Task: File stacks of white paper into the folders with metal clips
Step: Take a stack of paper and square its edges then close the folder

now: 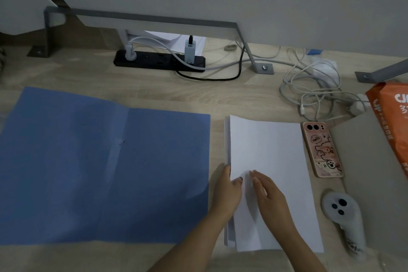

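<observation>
So: both hands on the paper stack, folder open beside it

The blue folder (pixel 106 165) lies opened flat on the worktop (pixel 154 97), filling the left half; its left side runs out of view and its near edge stops short of the worktop's front edge. A narrow strip of bare wood separates the folder's right edge from the paper stack (pixel 273 150), which sits right of centre w/ its long side running front to back. The sheets are fanned a bit along the stack's left and near edges.

The left hand (pixel 227 187) is at the stack's left edge, approx. mid-length: fingers curl round the edge, thumb on the top sheet, so it grips the top sheets. The right hand (pixel 271 199) lies just beside it on top of the stack, fingers straight and flat, pressing down, holding nothing.

Right side is tight: a phone (pixel 322 150) lies just beside the stack's far right edge, and a grey controller (pixel 342 216) sits near its front right corner. Beyond them are a grey board (pixel 375 161) and an orange bag (pixel 393 112) at the right edge. At the back are a power strip (pixel 159 60) and loose cables (pixel 313 86), well apart from folder and stack, w/ bare wood between.
</observation>
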